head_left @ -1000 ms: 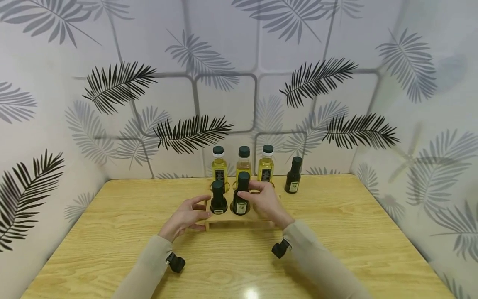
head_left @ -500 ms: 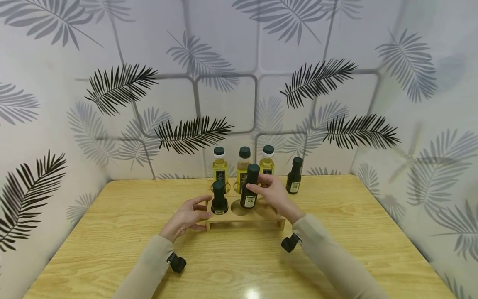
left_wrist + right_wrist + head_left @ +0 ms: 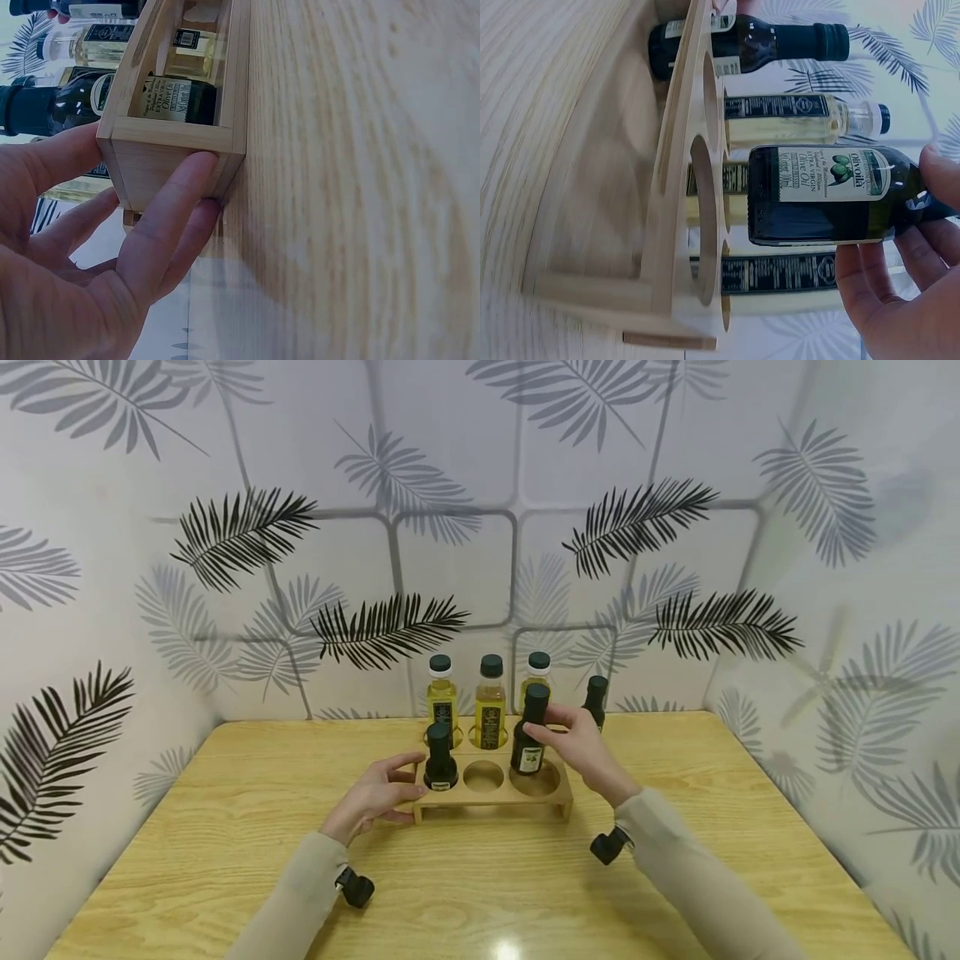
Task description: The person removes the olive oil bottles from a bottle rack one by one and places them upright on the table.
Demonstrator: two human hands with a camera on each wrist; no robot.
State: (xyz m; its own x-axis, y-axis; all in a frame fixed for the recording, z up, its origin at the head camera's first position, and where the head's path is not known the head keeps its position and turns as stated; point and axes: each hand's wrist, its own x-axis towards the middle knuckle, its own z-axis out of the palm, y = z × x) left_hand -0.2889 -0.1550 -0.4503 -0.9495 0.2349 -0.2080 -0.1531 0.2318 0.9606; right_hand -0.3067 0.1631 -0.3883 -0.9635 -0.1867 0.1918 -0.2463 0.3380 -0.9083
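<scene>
A two-tier wooden bottle rack stands on the table. My left hand rests its extended, spread fingers against the rack's left end; several fingertips touch the wood in the left wrist view. My right hand pinches a dark olive oil bottle by its neck, upright over the front right hole. In the right wrist view, the base of this bottle is above the hole, with its label showing. Another dark bottle sits in the front left hole. The front middle hole holds nothing.
Three bottles of yellow oil with dark green caps, such as the middle one, fill the rack's back row. One more dark bottle stands on the table behind my right hand. A patterned wall rises behind.
My right hand has lifted the dark bottle out of the front middle hole and carried it right, over the front right hole. The left hand stays at the rack's end.
</scene>
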